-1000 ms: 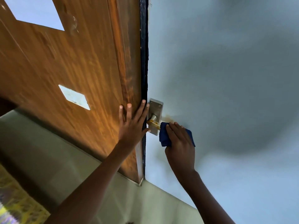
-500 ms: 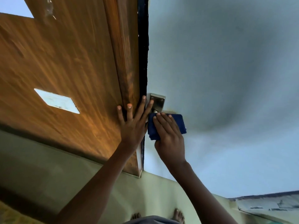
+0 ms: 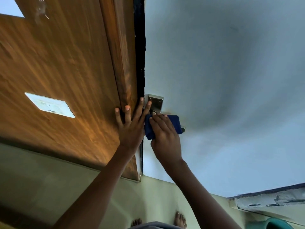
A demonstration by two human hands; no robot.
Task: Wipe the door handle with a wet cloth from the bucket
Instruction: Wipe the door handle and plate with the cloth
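A metal door handle plate (image 3: 156,103) is fixed on the pale blue door (image 3: 222,88) beside its dark edge. The lever is mostly hidden under a dark blue cloth (image 3: 175,123); only its tip (image 3: 183,128) shows. My right hand (image 3: 165,138) presses the cloth around the lever. My left hand (image 3: 132,126) lies flat with spread fingers across the brown wooden panel (image 3: 66,80) and the door edge, fingertips near the plate.
A white switch plate (image 3: 49,104) sits on the wooden panel. Pale green floor (image 3: 49,187) lies below, with my bare feet (image 3: 180,219) at the bottom. A green bucket rim (image 3: 272,223) shows at the bottom right, beside a peeling threshold (image 3: 272,200).
My right hand slid the cloth from the lever's outer end towards the plate, then settled over the lever. The view tilted down, bringing feet and bucket rim into sight. The left hand stayed put.
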